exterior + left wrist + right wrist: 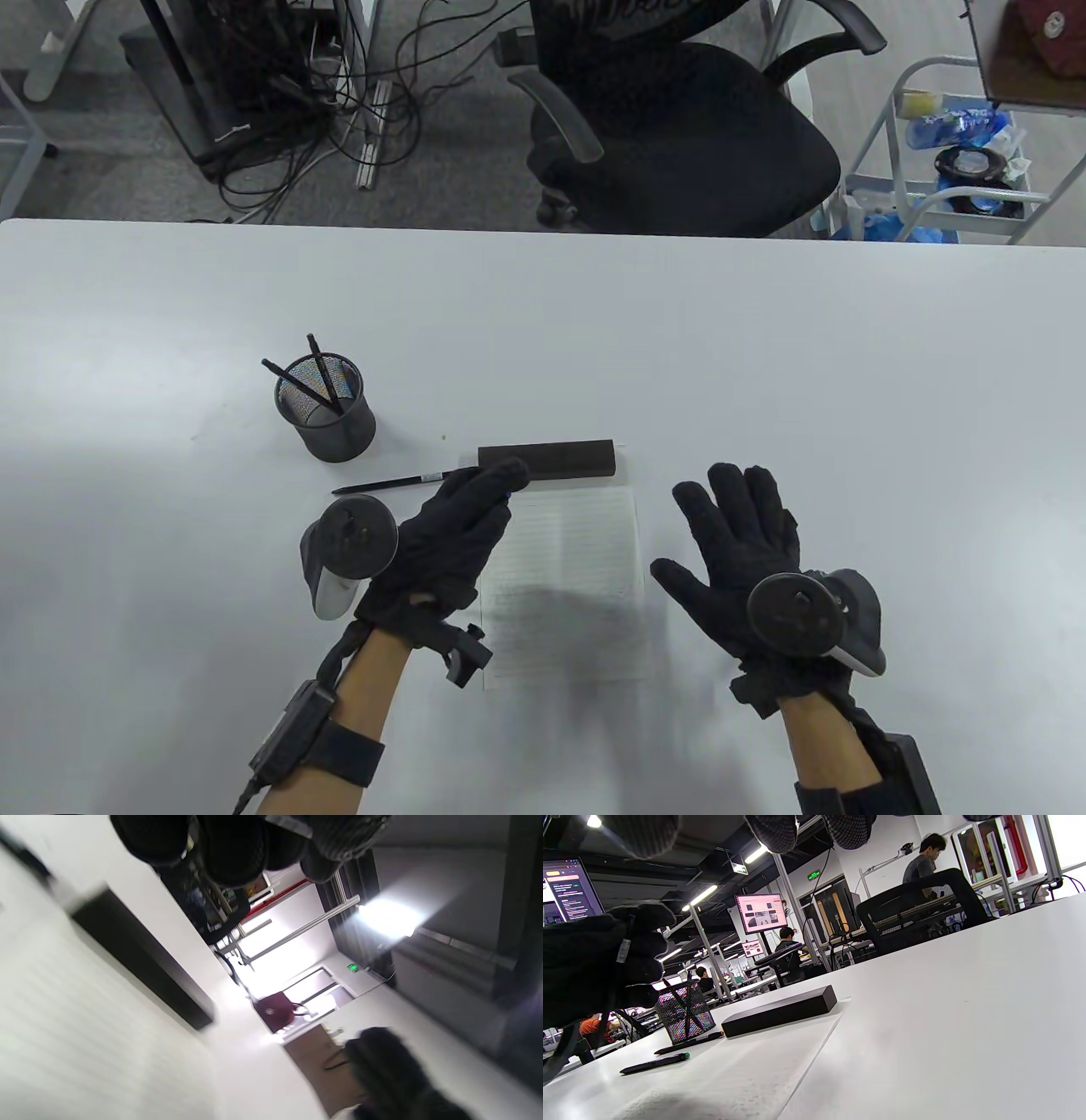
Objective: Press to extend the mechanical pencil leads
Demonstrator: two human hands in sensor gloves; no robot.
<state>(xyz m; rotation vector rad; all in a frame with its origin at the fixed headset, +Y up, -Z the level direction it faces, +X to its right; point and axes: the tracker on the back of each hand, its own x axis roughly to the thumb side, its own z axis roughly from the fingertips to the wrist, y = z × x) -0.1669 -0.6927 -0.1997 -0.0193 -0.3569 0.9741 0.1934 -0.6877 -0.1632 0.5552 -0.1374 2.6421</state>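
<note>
The white tabletop point(764, 340) carries a mesh pen cup point(325, 412) left of centre, a dark block point(547, 458) atop a lined sheet point(568, 577) near the front edge, and pencils point(655, 1063) lying beside them.

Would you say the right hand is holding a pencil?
No, the right hand hovers open and holds nothing.

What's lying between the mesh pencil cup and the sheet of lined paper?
A black mechanical pencil lies between the mesh cup and the lined paper, seen in the table view.
</note>
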